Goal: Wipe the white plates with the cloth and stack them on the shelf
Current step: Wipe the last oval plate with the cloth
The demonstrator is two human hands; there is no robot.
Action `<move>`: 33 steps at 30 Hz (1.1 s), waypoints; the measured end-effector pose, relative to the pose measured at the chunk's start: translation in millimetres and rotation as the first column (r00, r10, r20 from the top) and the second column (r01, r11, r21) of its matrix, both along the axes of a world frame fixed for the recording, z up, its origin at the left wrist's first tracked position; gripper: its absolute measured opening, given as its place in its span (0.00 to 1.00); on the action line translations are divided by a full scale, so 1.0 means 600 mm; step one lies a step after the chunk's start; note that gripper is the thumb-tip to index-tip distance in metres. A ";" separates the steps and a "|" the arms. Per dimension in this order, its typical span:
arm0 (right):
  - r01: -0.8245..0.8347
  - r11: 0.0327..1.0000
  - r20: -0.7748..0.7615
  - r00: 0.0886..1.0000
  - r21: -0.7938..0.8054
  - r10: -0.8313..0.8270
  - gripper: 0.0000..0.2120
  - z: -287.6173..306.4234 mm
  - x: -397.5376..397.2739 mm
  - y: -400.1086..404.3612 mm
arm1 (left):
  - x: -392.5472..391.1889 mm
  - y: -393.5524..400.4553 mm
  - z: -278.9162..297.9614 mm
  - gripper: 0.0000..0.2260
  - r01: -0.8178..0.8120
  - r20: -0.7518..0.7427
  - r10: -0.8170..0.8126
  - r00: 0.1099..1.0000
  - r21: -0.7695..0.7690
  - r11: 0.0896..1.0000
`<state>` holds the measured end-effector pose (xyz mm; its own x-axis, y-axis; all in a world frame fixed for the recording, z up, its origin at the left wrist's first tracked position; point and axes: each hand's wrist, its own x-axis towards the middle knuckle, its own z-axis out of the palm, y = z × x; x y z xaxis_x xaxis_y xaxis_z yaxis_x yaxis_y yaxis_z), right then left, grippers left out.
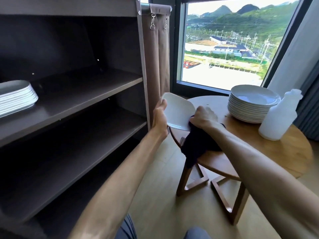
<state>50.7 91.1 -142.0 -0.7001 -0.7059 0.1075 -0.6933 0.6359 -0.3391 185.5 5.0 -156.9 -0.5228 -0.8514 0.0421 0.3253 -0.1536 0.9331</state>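
1. Plate [177, 112], tilted at center frame, is gripped at its 9 o'clock rim by your left hand [159, 116].
2. Your right hand [204, 118] bunches the dark cloth [195, 145], fingertips hidden.
3. Shelf [82, 94] stack [16, 97] is cut off at 9 o'clock; the table [284, 149] stack [250, 104] sits at 2 o'clock.

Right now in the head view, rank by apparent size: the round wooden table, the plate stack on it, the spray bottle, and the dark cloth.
1. Round wooden table, clearly largest.
2. Plate stack on the table.
3. Spray bottle and dark cloth: alike; the cloth is bunched under the right hand, so unranked.
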 end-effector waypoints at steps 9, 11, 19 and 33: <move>-0.044 0.925 0.060 0.996 -0.378 0.072 0.13 0.034 0.004 -0.019 | -0.039 0.033 -0.006 0.15 0.102 0.148 -0.090 0.985 -0.071 0.992; -0.176 0.862 0.080 0.967 -0.475 0.242 0.14 0.048 0.024 -0.020 | -0.053 0.040 -0.011 0.17 0.095 0.150 -0.090 0.985 -0.030 0.995; -0.298 0.912 0.268 0.888 -0.281 0.373 0.12 0.068 0.045 -0.007 | -0.064 -0.003 0.009 0.43 0.053 0.052 -0.072 0.996 0.305 0.951; 0.145 0.981 0.115 0.985 -0.126 -0.131 0.06 0.015 -0.020 0.002 | -0.028 0.031 0.012 0.18 0.065 0.076 -0.065 0.995 -0.001 0.998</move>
<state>38.9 92.5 -133.1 -0.8022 -0.5859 0.1146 -0.5577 0.6670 -0.4941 168.5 23.9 -149.7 -0.5789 -0.8154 0.0031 0.2433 -0.1691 0.9551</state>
